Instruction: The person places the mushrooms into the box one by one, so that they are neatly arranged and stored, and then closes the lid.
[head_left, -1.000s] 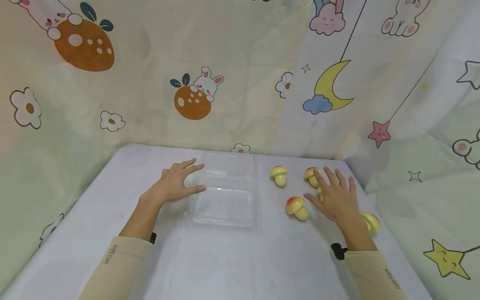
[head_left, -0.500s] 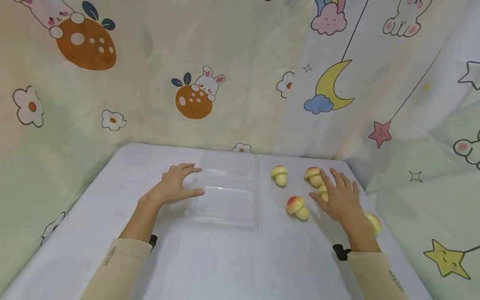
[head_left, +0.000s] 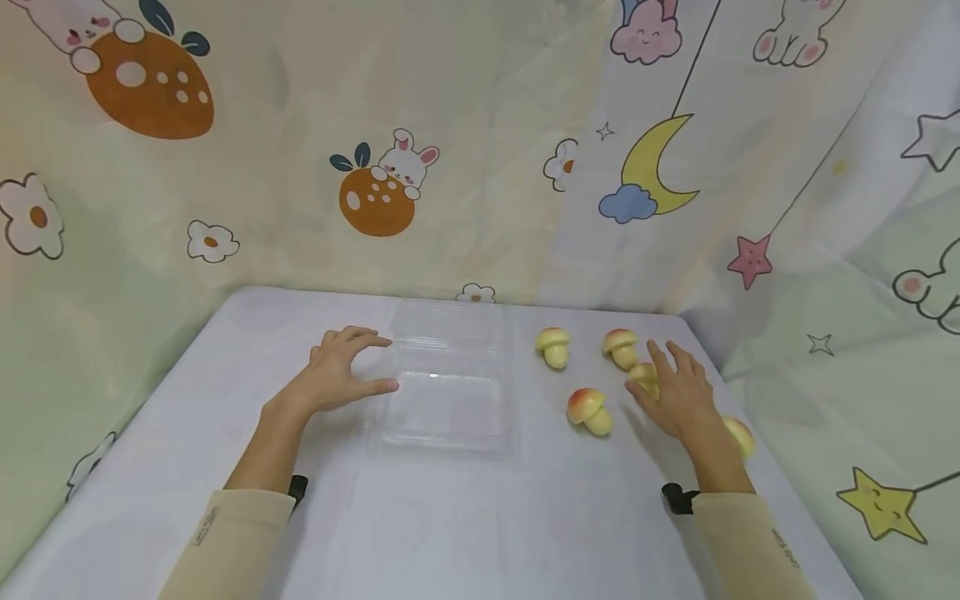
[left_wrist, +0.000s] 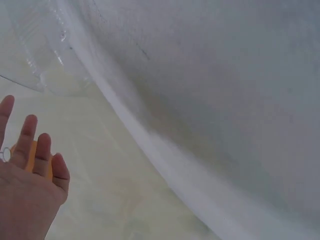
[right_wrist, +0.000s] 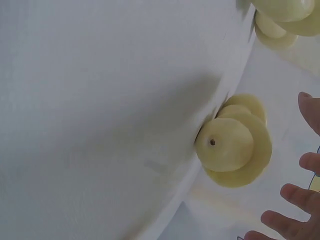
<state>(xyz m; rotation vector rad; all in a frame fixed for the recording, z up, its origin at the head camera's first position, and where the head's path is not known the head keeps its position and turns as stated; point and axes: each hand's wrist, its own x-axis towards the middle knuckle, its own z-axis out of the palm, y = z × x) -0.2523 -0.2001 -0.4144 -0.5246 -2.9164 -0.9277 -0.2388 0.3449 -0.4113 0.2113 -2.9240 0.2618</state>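
At the left edge of a clear plastic container [head_left: 442, 412] with its lid folded back, my left hand [head_left: 330, 377] hovers with thumb and fingers spread apart, holding nothing. My right hand [head_left: 678, 396] is over the right side of the table, fingers parted, thumb overlapping a toy mushroom [head_left: 643, 377] in the head view. Just behind that one lies a red-capped mushroom [head_left: 620, 347]. Another with a reddish cap [head_left: 587, 407] lies left of the hand. In the right wrist view, the fingers [right_wrist: 300, 197] are apart from the pale mushroom [right_wrist: 225, 145].
A yellow mushroom [head_left: 553, 346] lies between the container and the right-hand group. One more mushroom [head_left: 740, 436] is partly hidden behind the right forearm, near the table's right edge. A printed curtain [head_left: 480, 150] hangs behind the white table [head_left: 427, 533].
My right hand has shifted a little to the right, uncovering more of the mushroom beside its thumb. My left hand has barely moved, its fingers slightly more bent. The head view has shifted slightly.
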